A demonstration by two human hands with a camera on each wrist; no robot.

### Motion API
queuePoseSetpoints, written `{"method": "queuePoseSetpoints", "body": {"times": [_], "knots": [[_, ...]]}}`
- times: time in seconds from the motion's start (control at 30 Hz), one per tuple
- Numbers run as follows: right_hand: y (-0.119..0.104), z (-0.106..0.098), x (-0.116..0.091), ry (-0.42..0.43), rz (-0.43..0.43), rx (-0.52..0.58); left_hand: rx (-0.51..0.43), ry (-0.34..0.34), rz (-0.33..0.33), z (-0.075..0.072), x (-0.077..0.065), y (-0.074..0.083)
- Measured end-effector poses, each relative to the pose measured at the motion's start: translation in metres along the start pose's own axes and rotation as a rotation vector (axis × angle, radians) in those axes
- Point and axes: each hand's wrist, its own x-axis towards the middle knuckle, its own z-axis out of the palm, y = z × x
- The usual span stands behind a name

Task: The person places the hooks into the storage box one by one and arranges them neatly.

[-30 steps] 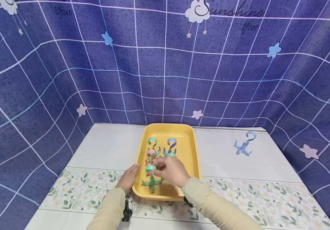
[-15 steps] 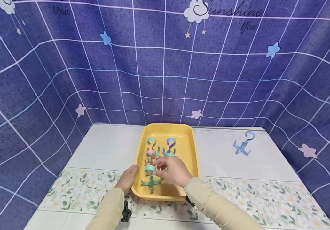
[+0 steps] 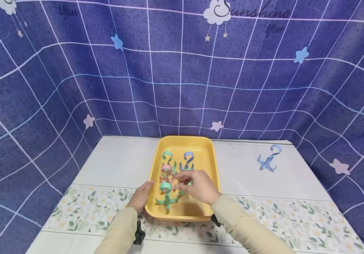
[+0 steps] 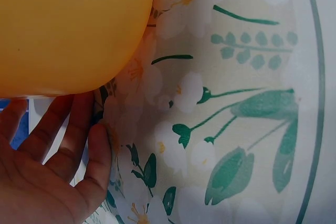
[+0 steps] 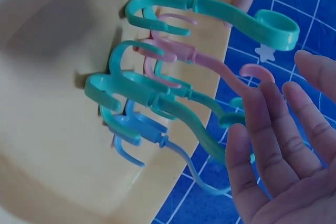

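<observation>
A yellow plastic tray holds several claw-shaped hooks, each standing on prongs with a curled top. A green hook stands at the front left, a pink hook behind it, then another green hook. Farther right is a blue hook. My right hand is over the tray, fingers spread. In the right wrist view its thumb overlaps the curled end of a middle green hook, which is partly hidden. My left hand touches the tray's left side, fingers straight against the outer wall.
A second blue hook lies on the white tabletop at the back right. A flowered band crosses the table's near part. A purple-blue gridded curtain rises behind and at both sides.
My right hand has moved right, away from the front-left green hook toward the middle green hook. That front hook stays standing. My left hand keeps its place at the tray.
</observation>
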Motion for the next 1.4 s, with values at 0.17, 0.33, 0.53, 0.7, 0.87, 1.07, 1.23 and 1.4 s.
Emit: {"method": "queuePoseSetpoints", "body": {"times": [0.17,0.33,0.53,0.7,0.87,1.07,1.23,1.4], "knots": [[0.002,-0.008,-0.004,0.018,0.022,0.014,-0.003,-0.001,-0.015,0.001,0.0,0.001],[0.005,-0.014,-0.006,0.034,0.063,0.049,-0.007,-0.002,-0.012,0.0,0.0,0.001],[0.01,-0.02,-0.01,0.052,0.057,0.049,0.012,0.006,-0.016,0.0,0.001,0.001],[0.016,-0.026,-0.014,0.077,0.037,0.046,0.003,0.009,-0.029,0.001,0.002,0.0],[0.023,-0.034,-0.018,0.104,0.036,0.044,-0.001,0.006,-0.026,0.001,0.002,0.0],[0.029,-0.041,-0.021,0.138,0.076,0.016,0.015,0.013,-0.028,0.001,0.002,0.0],[0.033,-0.049,-0.025,0.159,0.12,0.015,0.027,0.017,-0.024,0.0,0.002,0.0],[0.04,-0.059,-0.03,0.177,0.162,0.015,0.024,0.016,-0.02,0.0,0.001,0.0]]}}
